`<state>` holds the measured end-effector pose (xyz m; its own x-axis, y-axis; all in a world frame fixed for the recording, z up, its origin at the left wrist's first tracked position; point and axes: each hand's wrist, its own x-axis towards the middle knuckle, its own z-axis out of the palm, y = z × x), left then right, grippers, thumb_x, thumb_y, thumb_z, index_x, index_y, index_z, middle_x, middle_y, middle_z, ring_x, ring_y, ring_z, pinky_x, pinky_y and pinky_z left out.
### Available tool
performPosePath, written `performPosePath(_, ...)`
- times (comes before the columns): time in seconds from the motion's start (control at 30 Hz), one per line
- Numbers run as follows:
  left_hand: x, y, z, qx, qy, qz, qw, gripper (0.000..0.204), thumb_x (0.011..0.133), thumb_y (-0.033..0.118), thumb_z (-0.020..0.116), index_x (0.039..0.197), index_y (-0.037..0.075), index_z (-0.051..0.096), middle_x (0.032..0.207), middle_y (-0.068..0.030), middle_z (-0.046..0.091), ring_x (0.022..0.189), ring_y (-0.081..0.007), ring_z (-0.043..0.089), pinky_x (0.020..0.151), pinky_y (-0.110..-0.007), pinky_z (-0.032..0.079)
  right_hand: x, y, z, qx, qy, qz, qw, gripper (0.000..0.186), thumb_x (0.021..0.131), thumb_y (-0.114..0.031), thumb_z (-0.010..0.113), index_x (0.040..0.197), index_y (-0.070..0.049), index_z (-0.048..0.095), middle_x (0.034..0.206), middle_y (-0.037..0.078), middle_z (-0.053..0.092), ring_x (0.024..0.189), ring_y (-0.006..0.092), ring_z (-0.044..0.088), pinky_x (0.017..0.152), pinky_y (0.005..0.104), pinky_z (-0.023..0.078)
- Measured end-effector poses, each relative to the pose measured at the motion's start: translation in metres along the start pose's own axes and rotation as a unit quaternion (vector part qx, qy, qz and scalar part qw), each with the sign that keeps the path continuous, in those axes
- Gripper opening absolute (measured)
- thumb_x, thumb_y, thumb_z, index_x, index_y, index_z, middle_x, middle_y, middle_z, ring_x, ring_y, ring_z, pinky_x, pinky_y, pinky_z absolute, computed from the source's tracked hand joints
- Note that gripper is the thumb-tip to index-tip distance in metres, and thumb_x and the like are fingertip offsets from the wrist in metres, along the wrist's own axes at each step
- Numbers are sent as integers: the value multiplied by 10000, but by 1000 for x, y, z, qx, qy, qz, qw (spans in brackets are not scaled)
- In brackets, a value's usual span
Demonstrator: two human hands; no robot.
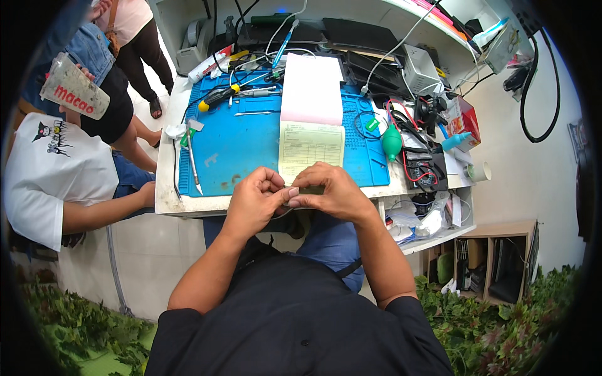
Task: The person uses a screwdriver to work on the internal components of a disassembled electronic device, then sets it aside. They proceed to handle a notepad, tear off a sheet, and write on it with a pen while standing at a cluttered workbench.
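My left hand (256, 199) and my right hand (332, 193) meet at the near edge of the bench, fingertips pinched together. What they pinch is small and mostly hidden by the fingers. A thin pale strand, perhaps a cord, curves just below them. Right beyond the fingers lies a receipt pad (311, 148) with a printed yellowish form, its pink sheets (311, 91) folded back away from me. The pad rests on a blue work mat (241, 150).
Left on the mat lie a yellow-black screwdriver (219, 98) and a slim tool (192, 160). A green air blower (391, 143) and a multimeter (424, 170) crowd the right side, above an open drawer (433, 235). A person in a white shirt (69, 163) leans at the bench's left edge.
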<state>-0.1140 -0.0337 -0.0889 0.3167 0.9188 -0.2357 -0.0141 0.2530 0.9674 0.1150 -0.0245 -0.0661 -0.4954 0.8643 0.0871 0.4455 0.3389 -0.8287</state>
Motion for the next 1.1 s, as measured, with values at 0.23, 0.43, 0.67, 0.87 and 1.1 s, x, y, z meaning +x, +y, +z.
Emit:
performPosePath(0.23, -5, -5, 0, -30, 22, 13, 999, 228, 994, 30, 779, 1134, -32, 610, 882, -73, 731, 781, -103, 728, 634, -247, 622, -1, 11, -6, 215, 46, 100, 970, 234, 962, -177, 847, 1049, 38, 812, 893, 62, 782, 836, 121, 676, 753, 301, 543)
performPosePath(0.43, -7, 4, -4, 222, 28, 88, 971, 376, 976, 60, 818, 1259, -63, 604, 893, -83, 749, 826, -124, 748, 697, -252, 620, -2, 17, -14, 268, 62, 177, 945, 235, 964, -193, 866, 1007, 30, 808, 831, 44, 764, 740, 80, 664, 664, 245, 514)
performPosePath(0.67, -4, 2, 8, -71, -7, 24, 997, 489, 950, 45, 848, 1334, -105, 584, 1088, -161, 774, 979, -162, 773, 852, -273, 638, -4, 19, -4, 361, -2, 162, 919, 228, 910, -117, 897, 1060, 35, 819, 914, 83, 799, 821, 126, 726, 760, 271, 578)
performPosePath(0.87, -6, -3, 10, -74, -10, 38, 996, 524, 898, -19, 874, 1331, -97, 588, 1129, -165, 758, 1016, -183, 779, 900, -296, 651, -3, 17, -9, 319, -17, 133, 938, 264, 880, -120, 921, 1066, 44, 830, 945, 92, 821, 842, 132, 746, 791, 285, 598)
performPosePath(1.1, -7, -4, 13, -58, 0, 50, 997, 530, 888, -9, 888, 1321, -95, 594, 1119, -160, 749, 1019, -179, 771, 896, -295, 651, -3, 18, -7, 348, -13, 143, 926, 237, 873, -98, 919, 1045, 41, 833, 912, 95, 820, 845, 134, 749, 794, 280, 598)
